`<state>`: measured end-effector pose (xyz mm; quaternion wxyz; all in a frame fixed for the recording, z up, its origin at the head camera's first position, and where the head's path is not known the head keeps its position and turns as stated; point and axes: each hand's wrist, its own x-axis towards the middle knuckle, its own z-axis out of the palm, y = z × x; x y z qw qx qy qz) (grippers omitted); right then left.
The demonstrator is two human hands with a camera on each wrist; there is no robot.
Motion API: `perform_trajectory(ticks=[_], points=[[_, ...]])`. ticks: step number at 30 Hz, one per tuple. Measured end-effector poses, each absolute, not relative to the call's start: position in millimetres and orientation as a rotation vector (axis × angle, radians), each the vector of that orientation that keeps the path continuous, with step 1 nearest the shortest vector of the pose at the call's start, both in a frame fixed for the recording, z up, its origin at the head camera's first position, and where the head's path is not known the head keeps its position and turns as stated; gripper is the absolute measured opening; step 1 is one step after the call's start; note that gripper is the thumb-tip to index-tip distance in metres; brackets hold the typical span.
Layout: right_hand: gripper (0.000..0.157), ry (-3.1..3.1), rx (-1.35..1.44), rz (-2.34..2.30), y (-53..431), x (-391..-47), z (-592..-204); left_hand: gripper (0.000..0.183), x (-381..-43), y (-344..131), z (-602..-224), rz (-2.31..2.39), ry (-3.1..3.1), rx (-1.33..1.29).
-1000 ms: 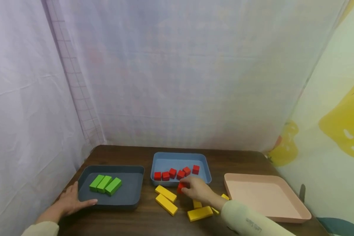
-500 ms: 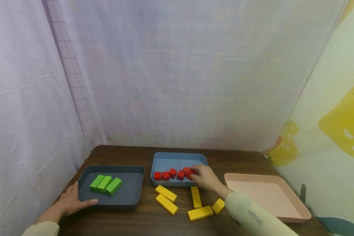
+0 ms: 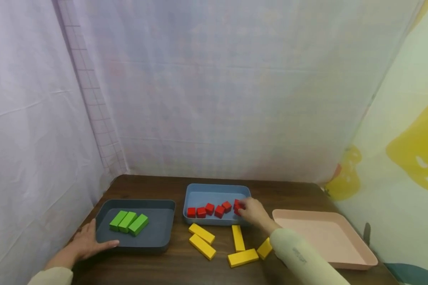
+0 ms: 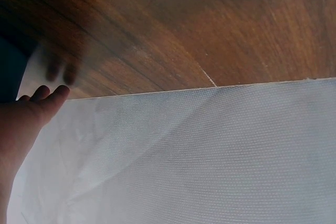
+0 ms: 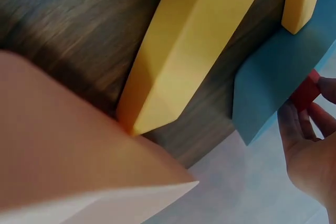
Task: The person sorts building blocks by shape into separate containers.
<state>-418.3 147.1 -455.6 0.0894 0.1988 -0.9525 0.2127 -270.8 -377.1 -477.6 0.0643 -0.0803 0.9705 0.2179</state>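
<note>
My right hand is at the right end of the blue tray. In the right wrist view its thumb and fingers pinch a red cube just behind the tray's wall. Several other red cubes sit along the tray's front side. My left hand spreads its thumb and fingers round the front left corner of the dark grey tray, in which 3 green blocks lie. Only part of the left hand shows in the left wrist view.
Several yellow blocks lie on the brown wooden table in front of the blue tray. A pink tray stands at the right. White curtains hang behind the table and at its left.
My right hand has carried a red cube from above the table in front of the blue tray, back and right, to the tray's right end. The left hand has stayed put.
</note>
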Motion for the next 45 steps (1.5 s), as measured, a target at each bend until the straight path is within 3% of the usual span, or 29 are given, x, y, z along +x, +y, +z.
perform_trajectory(ticks=[9, 18, 45], points=[[0.012, -2.836, 0.58, 0.627, 146, -423, -467, 0.134, -272, -370, -476, 0.669, 2.953, -0.192], [0.033, -2.801, 0.522, 0.571, 149, -427, -477, 0.133, -272, -365, -477, 0.661, 2.961, -0.171], [0.034, -2.681, 0.56, 0.751, 170, -415, -446, 0.134, -268, -375, -473, 0.675, 2.92, -0.231]])
